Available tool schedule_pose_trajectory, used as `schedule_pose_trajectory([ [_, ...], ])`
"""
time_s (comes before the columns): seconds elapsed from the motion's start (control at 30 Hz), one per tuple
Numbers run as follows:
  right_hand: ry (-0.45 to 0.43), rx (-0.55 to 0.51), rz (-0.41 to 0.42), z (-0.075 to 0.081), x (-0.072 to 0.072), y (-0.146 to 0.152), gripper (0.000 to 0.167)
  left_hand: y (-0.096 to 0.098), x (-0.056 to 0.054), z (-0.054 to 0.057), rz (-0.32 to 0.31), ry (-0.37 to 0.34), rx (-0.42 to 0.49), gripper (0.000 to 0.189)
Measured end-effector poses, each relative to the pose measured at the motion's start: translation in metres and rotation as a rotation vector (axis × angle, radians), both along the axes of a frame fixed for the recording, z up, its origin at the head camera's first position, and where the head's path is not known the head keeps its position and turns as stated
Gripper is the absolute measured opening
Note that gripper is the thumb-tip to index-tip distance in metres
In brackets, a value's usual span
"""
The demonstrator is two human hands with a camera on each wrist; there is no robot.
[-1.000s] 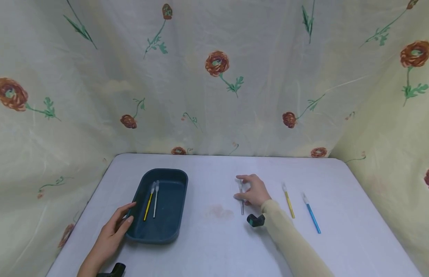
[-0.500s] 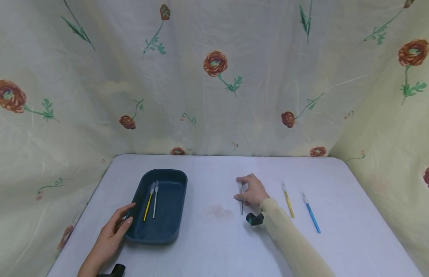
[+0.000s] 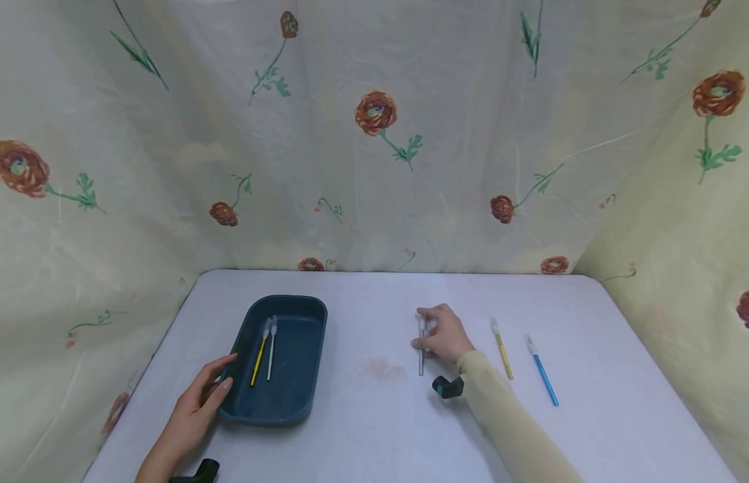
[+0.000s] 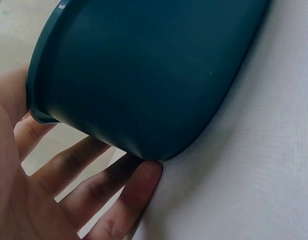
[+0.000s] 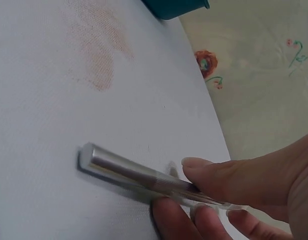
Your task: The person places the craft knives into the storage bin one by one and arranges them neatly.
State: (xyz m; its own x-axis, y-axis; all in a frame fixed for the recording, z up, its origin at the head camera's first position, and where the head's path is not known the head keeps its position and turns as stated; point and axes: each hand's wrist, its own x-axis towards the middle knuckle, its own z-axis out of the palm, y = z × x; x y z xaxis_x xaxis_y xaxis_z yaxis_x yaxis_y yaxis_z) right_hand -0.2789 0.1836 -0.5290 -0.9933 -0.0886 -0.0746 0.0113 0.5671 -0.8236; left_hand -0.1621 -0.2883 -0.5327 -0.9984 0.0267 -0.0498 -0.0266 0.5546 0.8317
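Observation:
My left hand [image 3: 193, 406] rests at the left side of a dark teal tray [image 3: 317, 376], fingers spread and fairly straight. In the left wrist view its fingertips [image 4: 151, 172] touch the tray's outer wall [image 4: 143, 75] low down. A yellow craft knife [image 3: 259, 359] and a silver craft knife [image 3: 270, 355], both with clear caps, lie inside. Right of the tray, my right hand [image 3: 445, 335] pinches another silver craft knife [image 3: 421, 362] between thumb and fingers. In the right wrist view, this knife's metal handle [image 5: 121, 167] is close over the table, its capped end among the fingers.
To the right of my right hand lie a yellow craft knife [image 3: 503, 352] and a blue craft knife [image 3: 545, 376], both capped. The white table [image 3: 374, 436] bears a faint reddish stain [image 3: 382, 369]. A flowered curtain [image 3: 447, 168] hangs behind it.
My right hand has shifted slightly to the right, and the capped end of the silver craft knife has swung a little right with it. My left hand and the tray stay put.

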Motion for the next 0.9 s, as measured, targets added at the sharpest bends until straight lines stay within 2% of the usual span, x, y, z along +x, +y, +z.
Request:
schedule_pose_trajectory([
  [0.43, 0.037, -0.113, -0.015, -0.002, 0.006, 0.0, 0.071, 0.0, -0.002, -0.003, 0.009, -0.001, 0.009, 0.054],
  [0.57, 0.064, -0.179, -0.008, 0.002, 0.01, -0.001, 0.071, 0.0, -0.002, -0.003, 0.008, -0.015, 0.005, 0.055],
  [0.73, 0.03, -0.291, 0.041, 0.01, 0.013, -0.004, 0.072, -0.001, -0.003, -0.003, 0.011, -0.001, -0.007, 0.055],
  [0.9, 0.016, -0.317, 0.055, 0.012, 0.016, -0.006, 0.071, -0.001, -0.002, -0.003, 0.008, 0.013, -0.007, 0.055],
])
